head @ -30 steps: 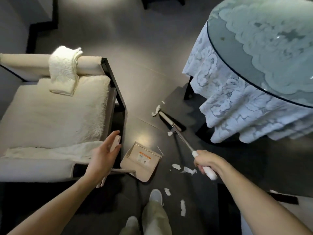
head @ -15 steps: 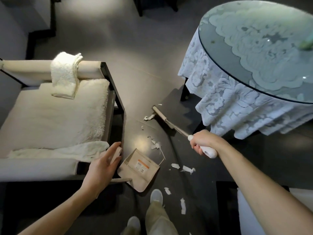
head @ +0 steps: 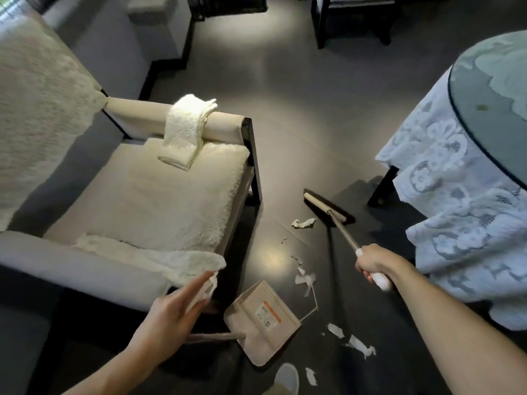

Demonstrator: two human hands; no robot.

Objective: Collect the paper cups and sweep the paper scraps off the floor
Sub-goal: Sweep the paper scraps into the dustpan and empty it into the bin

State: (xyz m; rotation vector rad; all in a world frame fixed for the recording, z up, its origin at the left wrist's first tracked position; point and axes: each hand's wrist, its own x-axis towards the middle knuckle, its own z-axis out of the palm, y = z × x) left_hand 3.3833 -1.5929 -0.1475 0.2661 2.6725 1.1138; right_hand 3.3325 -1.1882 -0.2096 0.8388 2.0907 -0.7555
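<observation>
The broom (head: 328, 208) runs diagonally from the right hand (head: 370, 263), clamped on its white grip, up-left to the head on the floor near the lace-draped table (head: 445, 178). The left hand (head: 168, 312) holds the dustpan (head: 262, 323) by its handle; the pan sits beside the armchair (head: 159, 201). Paper scraps (head: 304, 280) lie between. The largest scrap (head: 304, 222), off the head's end half a second ago, now lies on its near side.
</observation>
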